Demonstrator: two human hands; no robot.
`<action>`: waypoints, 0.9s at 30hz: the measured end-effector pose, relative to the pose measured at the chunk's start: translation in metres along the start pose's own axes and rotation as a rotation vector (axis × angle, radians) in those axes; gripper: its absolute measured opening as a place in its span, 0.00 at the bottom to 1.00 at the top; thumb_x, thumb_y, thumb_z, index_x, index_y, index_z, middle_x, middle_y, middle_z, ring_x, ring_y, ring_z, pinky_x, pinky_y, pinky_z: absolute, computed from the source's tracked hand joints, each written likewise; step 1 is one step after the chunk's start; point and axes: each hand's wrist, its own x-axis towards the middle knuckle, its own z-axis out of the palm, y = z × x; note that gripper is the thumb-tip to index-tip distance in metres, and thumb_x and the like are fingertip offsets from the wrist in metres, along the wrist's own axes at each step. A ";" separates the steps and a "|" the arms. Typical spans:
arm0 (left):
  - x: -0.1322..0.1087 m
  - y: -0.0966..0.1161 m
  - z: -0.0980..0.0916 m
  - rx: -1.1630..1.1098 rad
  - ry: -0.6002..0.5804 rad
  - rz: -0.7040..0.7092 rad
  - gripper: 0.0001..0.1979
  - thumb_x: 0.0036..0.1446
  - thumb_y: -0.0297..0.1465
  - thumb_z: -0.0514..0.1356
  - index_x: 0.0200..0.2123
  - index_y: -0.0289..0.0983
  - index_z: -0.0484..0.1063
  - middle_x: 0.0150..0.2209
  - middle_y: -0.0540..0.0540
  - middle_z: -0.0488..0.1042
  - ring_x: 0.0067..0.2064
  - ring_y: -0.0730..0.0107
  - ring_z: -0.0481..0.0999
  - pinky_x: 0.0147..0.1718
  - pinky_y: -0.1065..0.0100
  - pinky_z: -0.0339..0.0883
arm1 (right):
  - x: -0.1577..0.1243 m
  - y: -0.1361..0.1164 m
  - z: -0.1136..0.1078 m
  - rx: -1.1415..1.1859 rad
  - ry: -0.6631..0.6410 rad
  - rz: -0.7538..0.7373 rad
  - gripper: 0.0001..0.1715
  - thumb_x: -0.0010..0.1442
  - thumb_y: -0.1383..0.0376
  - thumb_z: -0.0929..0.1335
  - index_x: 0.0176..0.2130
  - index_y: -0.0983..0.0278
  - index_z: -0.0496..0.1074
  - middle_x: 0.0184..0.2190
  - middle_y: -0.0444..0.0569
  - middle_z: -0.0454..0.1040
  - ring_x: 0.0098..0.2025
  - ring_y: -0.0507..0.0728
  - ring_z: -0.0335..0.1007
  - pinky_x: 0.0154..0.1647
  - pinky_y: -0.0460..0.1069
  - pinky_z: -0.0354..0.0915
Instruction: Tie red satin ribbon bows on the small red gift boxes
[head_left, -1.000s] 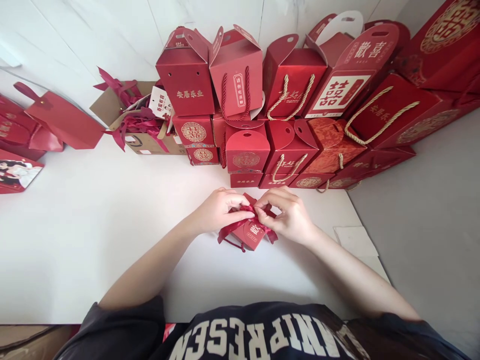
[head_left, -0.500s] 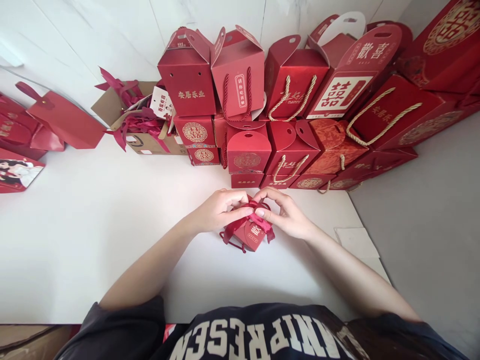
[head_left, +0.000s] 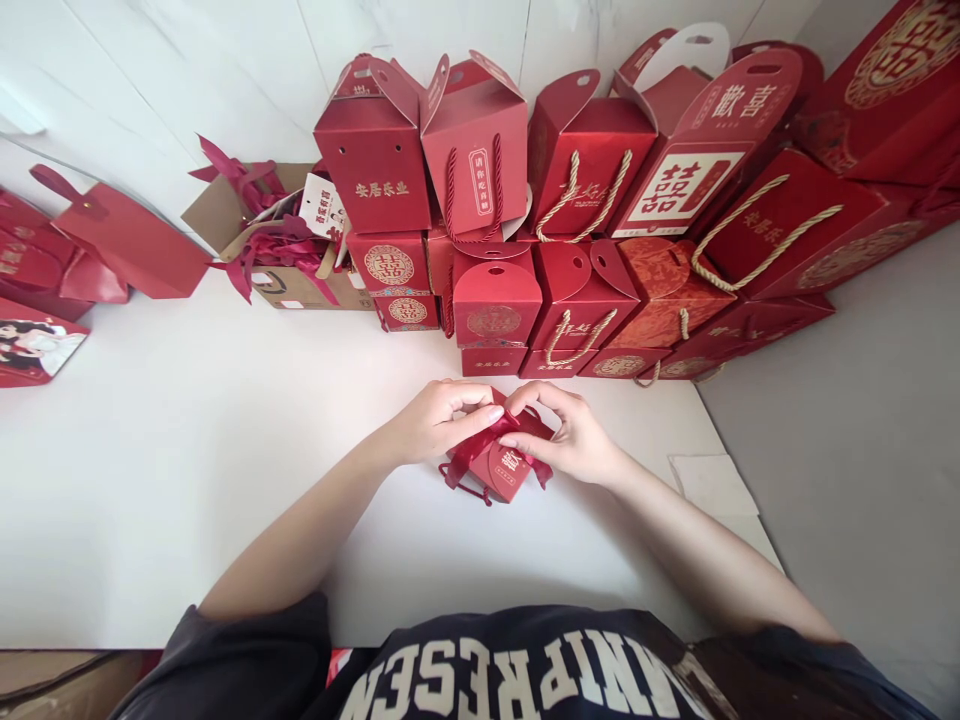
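A small red gift box (head_left: pixel 501 472) with a gold character on its front sits on the white table (head_left: pixel 187 480) in front of me. A dark red ribbon (head_left: pixel 480 448) crosses its top and hangs down its left side. My left hand (head_left: pixel 435 420) pinches the ribbon at the box's top left, fingers closed. My right hand (head_left: pixel 566 432) is curled over the box's top right, fingertips closed on the ribbon. Both hands meet above the box.
Stacked red gift boxes and bags (head_left: pixel 570 200) with rope handles line the wall behind. A cardboard box of red ribbons (head_left: pixel 277 250) stands at the back left. Flat red bags (head_left: pixel 90 250) lie far left. White paper sheets (head_left: pixel 709 485) lie at the right edge.
Both hands have worked the ribbon over the box top; its loops have drawn in tighter and lower. My right hand's fingers have closed down onto the box. The box has barely shifted.
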 end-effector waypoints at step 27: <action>-0.001 -0.002 -0.004 -0.038 -0.038 -0.050 0.17 0.62 0.35 0.53 0.22 0.36 0.57 0.24 0.53 0.57 0.28 0.75 0.57 0.29 0.70 0.53 | 0.004 0.001 -0.005 0.037 -0.035 -0.040 0.17 0.62 0.58 0.69 0.48 0.61 0.64 0.43 0.52 0.71 0.44 0.57 0.70 0.47 0.55 0.69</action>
